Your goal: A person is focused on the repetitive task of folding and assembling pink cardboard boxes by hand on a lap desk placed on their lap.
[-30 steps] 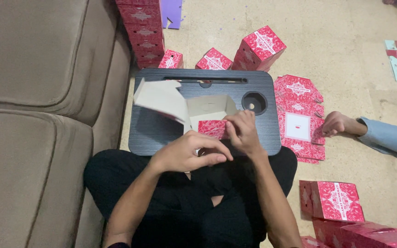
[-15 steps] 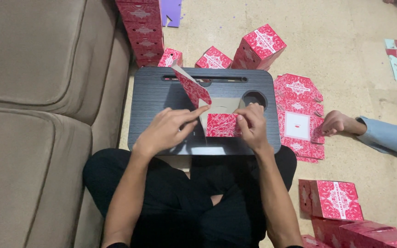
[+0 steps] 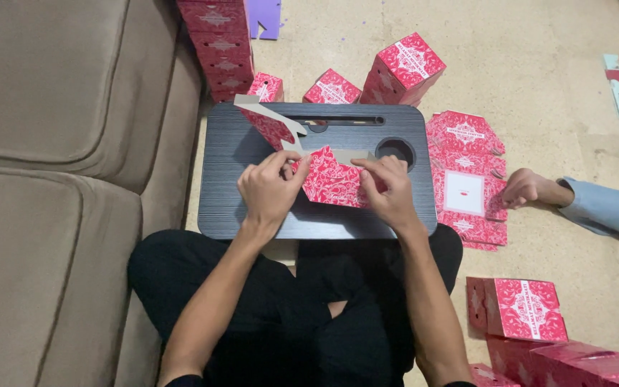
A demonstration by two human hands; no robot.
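Head view, looking down. A person sits cross-legged on the floor in black trousers, with a dark grey wood-grain lap tray (image 3: 231,201) across the knees. The tray has a long slot near its far edge and a round cup hollow (image 3: 395,150) at its far right.

On the middle of the tray lies a half-folded red cardboard box with a white ornamental pattern (image 3: 334,179). Left hand (image 3: 270,190): fingers curled narrow, thumb and forefinger pinching the box's left edge. Right hand (image 3: 388,186): fingers bent close together, gripping the box's right edge and pressing on it. A long flap of the box, grey card on the inside (image 3: 270,118), stands up and slants away to the far left over the tray.

Left of the person: a beige cushioned sofa (image 3: 51,179). Beside the sofa, at the far left of the tray, a tall stack of red patterned boxes (image 3: 220,43). Beyond the tray's far edge stand assembled red boxes, one large and tilted (image 3: 402,68). On the tan floor just right of the tray lies a pile of flat unfolded red box blanks (image 3: 467,179). Another person's hand (image 3: 528,188), with a light blue sleeve (image 3: 603,211), rests at that pile's right edge. More finished red boxes (image 3: 521,308) sit at the near right.
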